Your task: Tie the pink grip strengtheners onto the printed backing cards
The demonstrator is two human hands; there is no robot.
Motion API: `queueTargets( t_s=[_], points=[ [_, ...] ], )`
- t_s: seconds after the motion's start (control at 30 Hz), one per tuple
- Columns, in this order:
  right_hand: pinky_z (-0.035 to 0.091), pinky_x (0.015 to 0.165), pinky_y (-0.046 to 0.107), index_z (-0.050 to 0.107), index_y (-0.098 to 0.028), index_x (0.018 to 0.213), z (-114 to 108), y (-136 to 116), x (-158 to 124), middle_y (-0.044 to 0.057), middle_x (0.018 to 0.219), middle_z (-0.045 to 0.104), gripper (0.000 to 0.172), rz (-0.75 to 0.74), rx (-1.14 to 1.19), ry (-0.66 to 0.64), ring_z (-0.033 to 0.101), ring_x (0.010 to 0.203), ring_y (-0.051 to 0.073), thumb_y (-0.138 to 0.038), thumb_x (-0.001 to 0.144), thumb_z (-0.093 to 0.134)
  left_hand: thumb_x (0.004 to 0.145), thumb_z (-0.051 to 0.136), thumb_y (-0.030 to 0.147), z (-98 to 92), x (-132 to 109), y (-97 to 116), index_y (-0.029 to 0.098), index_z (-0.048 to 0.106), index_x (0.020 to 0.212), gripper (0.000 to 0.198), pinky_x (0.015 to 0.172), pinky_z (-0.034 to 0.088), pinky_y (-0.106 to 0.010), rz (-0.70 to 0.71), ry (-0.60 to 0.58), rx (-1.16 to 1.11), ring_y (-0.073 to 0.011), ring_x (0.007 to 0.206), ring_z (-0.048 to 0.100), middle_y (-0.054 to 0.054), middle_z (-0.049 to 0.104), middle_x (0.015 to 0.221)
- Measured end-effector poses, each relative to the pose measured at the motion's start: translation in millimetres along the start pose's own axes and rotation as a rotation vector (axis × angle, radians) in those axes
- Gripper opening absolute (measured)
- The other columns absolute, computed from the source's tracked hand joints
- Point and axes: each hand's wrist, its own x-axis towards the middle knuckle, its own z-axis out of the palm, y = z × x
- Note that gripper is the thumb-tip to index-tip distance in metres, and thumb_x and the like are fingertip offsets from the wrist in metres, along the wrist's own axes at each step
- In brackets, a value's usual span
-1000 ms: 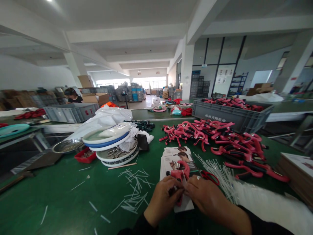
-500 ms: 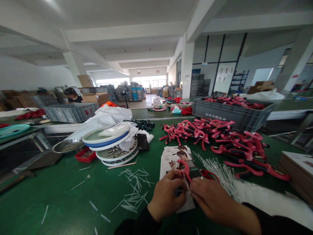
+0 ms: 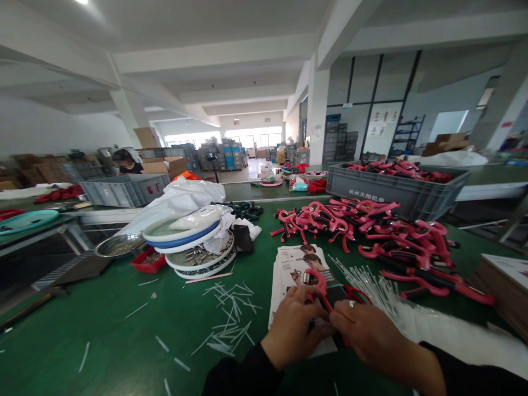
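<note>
My left hand [image 3: 291, 329] and my right hand [image 3: 363, 333] are closed together on a pink-red hand tool [image 3: 317, 286] that lies on a printed card [image 3: 293, 269] at the near edge of the green table [image 3: 124, 335]. The fingers of both hands pinch at the tool's handle. What is between the fingertips is hidden. A ring shows on my right hand. A bundle of white plastic ties [image 3: 373, 286] lies just to the right of my hands.
A heap of pink-red tools [image 3: 391, 242] covers the right of the table, before a grey crate [image 3: 396, 190] holding more. Stacked round trays [image 3: 190, 242], a white bag [image 3: 181, 201] and a small red tray [image 3: 148, 261] stand left. Cut tie scraps [image 3: 229, 319] litter the middle. A person sits far left.
The tool and both hands have shifted slightly right and away from me on the card. The view has turned a little to the left.
</note>
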Motion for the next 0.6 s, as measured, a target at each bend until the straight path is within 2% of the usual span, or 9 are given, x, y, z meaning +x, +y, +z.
queueTargets(
  t_s=[0.1,0.17,0.37,0.47,0.6],
  points=[
    [0.025,0.052,0.029,0.053,-0.019,0.081,0.0,2.3,2.2,0.004,0.076,0.059,0.025,-0.081,-0.023,0.009,0.051,0.065,0.017,-0.002,0.063,0.046,0.075,0.064,0.037,3.2,3.0,-0.7,0.025,0.069,0.079,0.014,0.087,0.040,-0.036,0.017,0.017,0.016,-0.0215,0.102,0.052,-0.002,0.059,0.113],
    [0.022,0.050,0.030,0.053,-0.018,0.081,-0.4,4.9,4.2,0.004,0.076,0.059,0.021,-0.148,-0.042,-0.009,0.051,0.064,0.017,-0.005,0.065,0.049,0.076,0.061,0.034,-1.1,3.8,-0.3,0.025,0.069,0.078,0.012,0.084,0.041,-0.035,0.037,-0.004,0.060,-0.0212,0.099,0.052,-0.002,0.058,0.113],
    [0.012,0.046,0.031,0.053,-0.019,0.077,-11.2,10.7,6.7,0.002,0.072,0.058,0.015,-0.275,-0.107,-0.101,0.049,0.059,0.017,-0.007,0.067,0.052,0.073,0.060,0.029,-23.9,4.8,14.0,0.025,0.069,0.077,0.011,0.072,0.045,-0.036,0.084,-0.162,0.350,-0.0236,0.088,0.055,-0.002,0.060,0.113],
    [0.012,0.046,0.030,0.053,-0.019,0.078,-20.4,11.7,8.1,0.002,0.072,0.058,0.016,-0.314,-0.092,-0.133,0.048,0.058,0.016,-0.008,0.066,0.054,0.072,0.060,0.030,-27.1,5.7,18.0,0.028,0.070,0.081,0.014,0.071,0.046,-0.039,0.001,-0.151,0.420,-0.0269,0.089,0.055,-0.004,0.061,0.110],
    [0.016,0.046,0.030,0.054,-0.018,0.082,-31.3,14.6,11.4,0.002,0.075,0.057,0.018,-0.356,-0.083,-0.149,0.048,0.060,0.015,-0.008,0.067,0.054,0.072,0.061,0.036,-26.5,5.1,11.2,0.037,0.068,0.096,0.025,0.082,0.046,-0.041,-0.105,-0.150,0.263,-0.0253,0.095,0.057,-0.001,0.054,0.122]
  ],
)
